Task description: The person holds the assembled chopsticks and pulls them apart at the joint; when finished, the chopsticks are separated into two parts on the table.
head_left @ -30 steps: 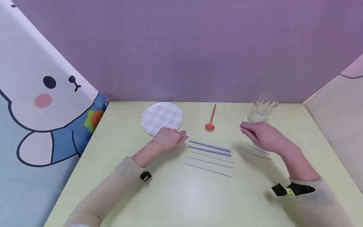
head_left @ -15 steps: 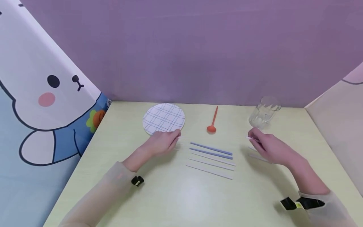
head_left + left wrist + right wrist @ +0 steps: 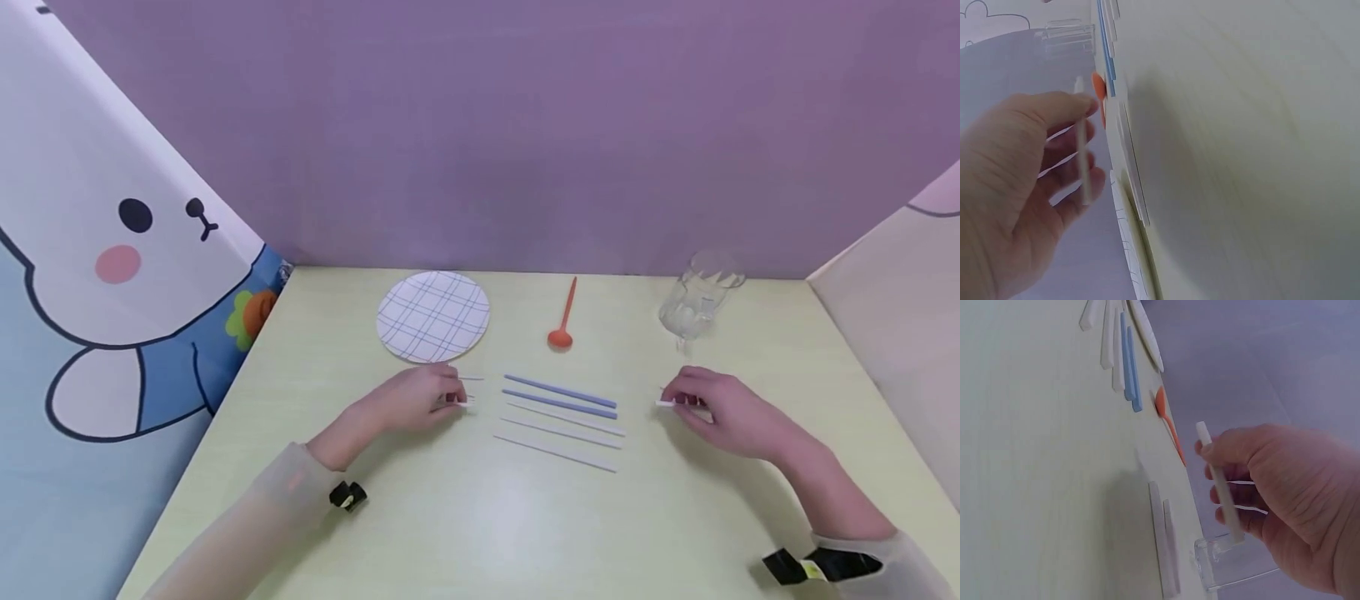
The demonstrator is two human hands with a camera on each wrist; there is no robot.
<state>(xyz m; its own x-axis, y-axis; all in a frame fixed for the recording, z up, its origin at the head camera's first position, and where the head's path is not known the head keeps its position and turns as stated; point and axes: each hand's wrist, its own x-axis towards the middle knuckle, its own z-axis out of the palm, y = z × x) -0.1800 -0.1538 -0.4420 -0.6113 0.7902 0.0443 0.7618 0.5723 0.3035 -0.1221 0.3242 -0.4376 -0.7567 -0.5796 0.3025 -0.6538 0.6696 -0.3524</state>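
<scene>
My left hand [image 3: 408, 400] pinches a short white stick [image 3: 1082, 150] between thumb and fingers, above the table just in front of the round mat. Two more white sticks [image 3: 1132, 165] lie on the table near that hand, partly hidden by it in the head view. At the right, my right hand [image 3: 731, 412] pinches another short white stick [image 3: 1225, 494] in front of the glass. Below it, two similar white sticks [image 3: 1161, 540] lie side by side. Between the hands are two blue sticks [image 3: 559, 391] and several longer white sticks [image 3: 561, 433], roughly parallel.
A round white mat [image 3: 432, 317] with blue crossing lines lies at the back left. An orange spoon [image 3: 560, 338] rests at the back middle, and a clear glass [image 3: 693, 300] stands at the back right. A purple wall [image 3: 525, 150] rises behind the table.
Both hands have come lower and nearer the table's front. The left has shifted left and the right to the right, each keeping its white stick. The things between them stay put.
</scene>
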